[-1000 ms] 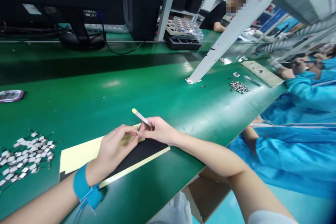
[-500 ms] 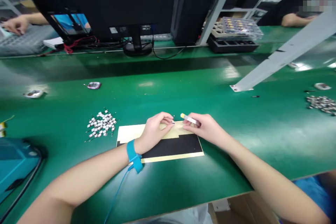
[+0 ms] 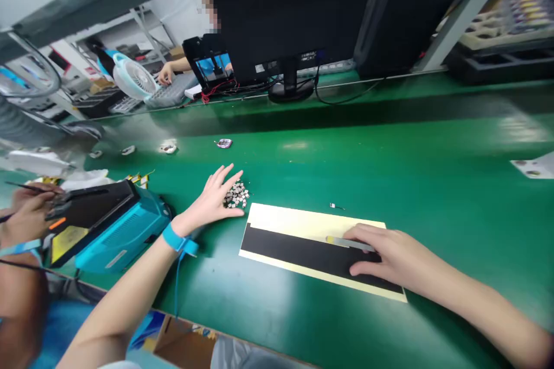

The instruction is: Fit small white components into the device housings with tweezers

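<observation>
My left hand (image 3: pixel 212 199), with a blue wrist strap, reaches out with its fingers spread over a pile of small white-and-dark parts with short leads (image 3: pixel 237 196). Its palm hides some of the pile. My right hand (image 3: pixel 389 251) grips a slim grey tool with a yellow tip (image 3: pixel 346 243); the exact kind I cannot make out. Under that hand lies a pale yellow sheet with a black strip (image 3: pixel 281 245). One small part with a dark lead (image 3: pixel 333 206) rests on the green bench just behind the sheet.
A teal machine (image 3: pixel 121 236) stands at the left, with a co-worker's hands (image 3: pixel 32 210) beside it. Several small round devices (image 3: pixel 168 147) lie along the bench. A monitor (image 3: pixel 289 89) stands at the back, and a white metal foot (image 3: pixel 534 167) is at the right.
The view has swung left. My left hand has moved from the sheet to the pile and spread its fingers. A small part now lies behind the sheet; my right hand still holds the tool.
</observation>
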The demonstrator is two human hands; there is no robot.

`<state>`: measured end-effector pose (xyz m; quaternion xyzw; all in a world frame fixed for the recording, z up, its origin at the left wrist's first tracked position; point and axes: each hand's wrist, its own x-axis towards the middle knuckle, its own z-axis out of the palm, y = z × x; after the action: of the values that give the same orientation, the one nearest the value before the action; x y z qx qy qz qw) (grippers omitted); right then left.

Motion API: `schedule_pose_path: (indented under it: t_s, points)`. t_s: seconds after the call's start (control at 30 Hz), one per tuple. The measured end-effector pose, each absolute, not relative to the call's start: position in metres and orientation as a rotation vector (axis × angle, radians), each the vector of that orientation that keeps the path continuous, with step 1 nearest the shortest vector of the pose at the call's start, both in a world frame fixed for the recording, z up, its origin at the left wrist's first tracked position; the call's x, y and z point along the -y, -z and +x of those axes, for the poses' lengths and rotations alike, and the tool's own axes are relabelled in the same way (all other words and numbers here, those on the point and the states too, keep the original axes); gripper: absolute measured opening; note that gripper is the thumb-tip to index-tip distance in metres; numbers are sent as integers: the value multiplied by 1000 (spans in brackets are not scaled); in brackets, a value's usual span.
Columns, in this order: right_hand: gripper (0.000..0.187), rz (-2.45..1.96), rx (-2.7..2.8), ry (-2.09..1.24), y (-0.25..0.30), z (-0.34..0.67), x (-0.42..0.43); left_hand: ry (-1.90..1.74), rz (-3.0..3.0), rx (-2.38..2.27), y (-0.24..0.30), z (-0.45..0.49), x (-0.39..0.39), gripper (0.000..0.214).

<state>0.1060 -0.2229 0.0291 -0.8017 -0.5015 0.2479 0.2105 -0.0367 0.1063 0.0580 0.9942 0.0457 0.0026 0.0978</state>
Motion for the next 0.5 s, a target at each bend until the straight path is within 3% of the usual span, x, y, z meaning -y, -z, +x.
schedule_pose_path:
  t_s: [0.13,0.5]
  points:
    - [29,-2160,1477,-774,-32,100,220,216,3069,-130,-40,-49,-122,65]
    - [27,-2157,1568,-732,-36,93,220,161,3057,215,-31,3,-88,53]
